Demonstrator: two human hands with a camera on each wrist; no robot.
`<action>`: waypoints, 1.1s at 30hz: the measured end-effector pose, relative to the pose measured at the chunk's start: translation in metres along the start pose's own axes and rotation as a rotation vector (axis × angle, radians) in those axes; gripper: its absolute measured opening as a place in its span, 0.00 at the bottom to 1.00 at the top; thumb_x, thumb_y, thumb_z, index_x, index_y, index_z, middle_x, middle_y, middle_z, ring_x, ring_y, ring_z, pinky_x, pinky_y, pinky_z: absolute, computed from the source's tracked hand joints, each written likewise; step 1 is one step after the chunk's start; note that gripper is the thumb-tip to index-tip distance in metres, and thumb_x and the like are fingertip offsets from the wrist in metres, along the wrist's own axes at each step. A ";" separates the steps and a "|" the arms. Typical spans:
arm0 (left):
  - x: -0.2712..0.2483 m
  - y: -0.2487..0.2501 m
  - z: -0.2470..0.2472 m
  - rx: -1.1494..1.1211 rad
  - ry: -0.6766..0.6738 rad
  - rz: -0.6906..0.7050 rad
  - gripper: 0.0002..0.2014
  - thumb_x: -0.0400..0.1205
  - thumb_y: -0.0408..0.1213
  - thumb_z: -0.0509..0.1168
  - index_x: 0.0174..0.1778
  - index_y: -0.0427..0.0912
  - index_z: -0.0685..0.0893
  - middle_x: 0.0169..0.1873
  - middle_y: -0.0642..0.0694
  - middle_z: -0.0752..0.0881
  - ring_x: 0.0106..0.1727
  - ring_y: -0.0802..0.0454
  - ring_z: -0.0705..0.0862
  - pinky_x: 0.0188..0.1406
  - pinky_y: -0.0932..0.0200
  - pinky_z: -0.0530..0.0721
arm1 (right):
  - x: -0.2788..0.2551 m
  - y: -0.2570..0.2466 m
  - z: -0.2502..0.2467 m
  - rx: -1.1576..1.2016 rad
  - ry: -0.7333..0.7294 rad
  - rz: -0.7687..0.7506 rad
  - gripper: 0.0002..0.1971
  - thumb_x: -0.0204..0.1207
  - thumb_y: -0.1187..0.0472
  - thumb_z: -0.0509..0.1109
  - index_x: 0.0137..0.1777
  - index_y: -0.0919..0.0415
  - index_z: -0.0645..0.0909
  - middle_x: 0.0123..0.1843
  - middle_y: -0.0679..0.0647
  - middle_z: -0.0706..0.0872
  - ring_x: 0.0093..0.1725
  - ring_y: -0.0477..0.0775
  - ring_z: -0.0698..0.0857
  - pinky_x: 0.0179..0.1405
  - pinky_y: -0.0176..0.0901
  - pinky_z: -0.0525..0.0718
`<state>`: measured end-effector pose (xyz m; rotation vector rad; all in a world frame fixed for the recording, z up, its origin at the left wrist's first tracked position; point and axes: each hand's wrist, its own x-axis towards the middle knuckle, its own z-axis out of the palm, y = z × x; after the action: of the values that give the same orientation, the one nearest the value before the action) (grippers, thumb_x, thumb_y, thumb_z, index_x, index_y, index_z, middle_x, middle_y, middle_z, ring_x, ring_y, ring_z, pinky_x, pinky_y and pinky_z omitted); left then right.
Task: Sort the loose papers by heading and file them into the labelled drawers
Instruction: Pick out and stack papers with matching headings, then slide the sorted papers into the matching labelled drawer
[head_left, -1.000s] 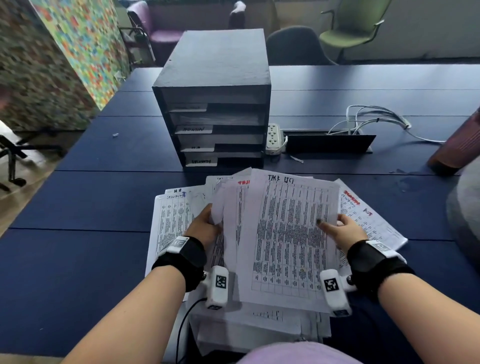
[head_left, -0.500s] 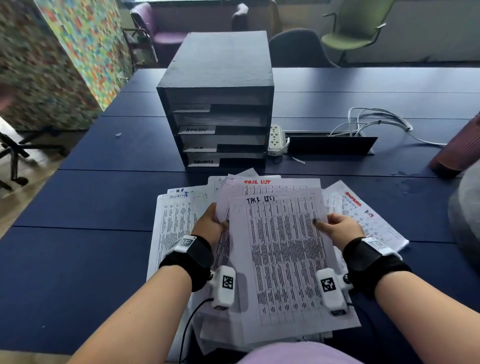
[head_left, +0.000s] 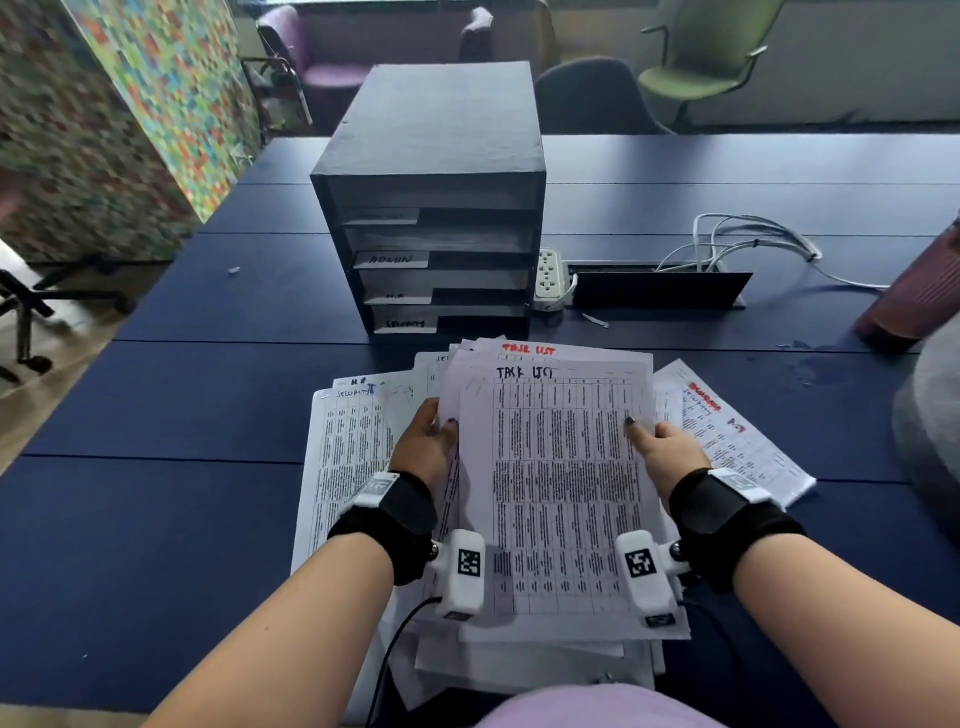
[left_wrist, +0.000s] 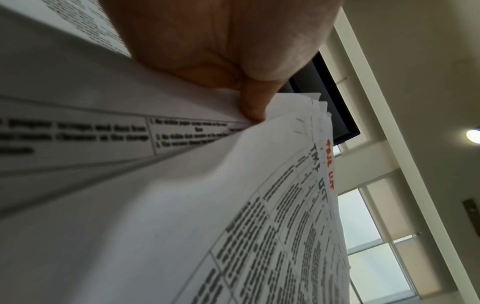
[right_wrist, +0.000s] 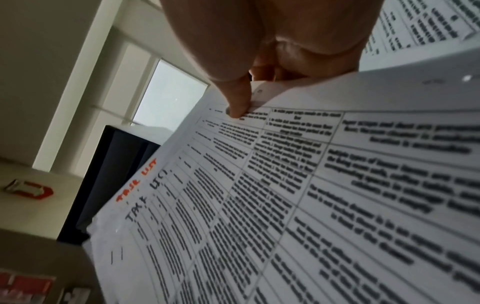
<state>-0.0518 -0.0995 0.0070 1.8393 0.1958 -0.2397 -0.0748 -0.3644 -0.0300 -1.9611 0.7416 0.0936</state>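
Note:
A thin stack of printed table sheets headed "TASK LIST" (head_left: 558, 483) lies low over the loose papers (head_left: 348, 457) spread on the blue table. My left hand (head_left: 428, 441) pinches the stack's left edge, thumb (left_wrist: 253, 102) on the paper (left_wrist: 182, 236). On the right edge, my right hand (head_left: 662, 447) pinches it with the thumb (right_wrist: 235, 102) on top of the sheet (right_wrist: 285, 205). The black drawer unit (head_left: 436, 208) stands behind the papers, with labels such as "ADMIN" (head_left: 392, 259) on its drawer fronts.
A white power strip (head_left: 551, 278) and a black cable box (head_left: 657, 288) with white cables (head_left: 753, 244) lie right of the drawers. A maroon bottle (head_left: 919, 291) stands at the right edge. Chairs are beyond the table's far side.
The held sheets have come down from a raised tilt and now lie squared over the pile, nearer to me. Both hands kept their hold on the edges.

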 end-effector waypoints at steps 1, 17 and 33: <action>-0.001 0.001 0.001 0.013 -0.007 -0.009 0.08 0.87 0.38 0.55 0.58 0.51 0.76 0.48 0.54 0.83 0.48 0.52 0.82 0.41 0.67 0.78 | -0.001 0.000 0.002 -0.016 0.016 0.006 0.22 0.78 0.45 0.64 0.51 0.69 0.79 0.45 0.63 0.83 0.47 0.63 0.82 0.46 0.49 0.76; 0.013 0.000 -0.018 -0.273 0.010 -0.023 0.27 0.74 0.17 0.67 0.63 0.46 0.74 0.56 0.44 0.83 0.58 0.41 0.82 0.58 0.47 0.81 | -0.016 -0.010 -0.021 0.436 -0.238 0.056 0.20 0.71 0.60 0.74 0.60 0.68 0.77 0.36 0.59 0.86 0.26 0.50 0.82 0.26 0.39 0.84; 0.016 0.033 -0.017 -0.890 0.128 0.051 0.21 0.80 0.15 0.57 0.59 0.46 0.75 0.47 0.51 0.87 0.47 0.53 0.86 0.39 0.62 0.87 | -0.042 -0.035 -0.003 1.005 -0.298 0.035 0.18 0.68 0.71 0.72 0.59 0.67 0.81 0.53 0.61 0.89 0.51 0.61 0.89 0.55 0.64 0.84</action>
<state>-0.0274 -0.0922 0.0376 0.9716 0.2875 0.0149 -0.0908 -0.3364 0.0142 -0.9473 0.4750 0.0212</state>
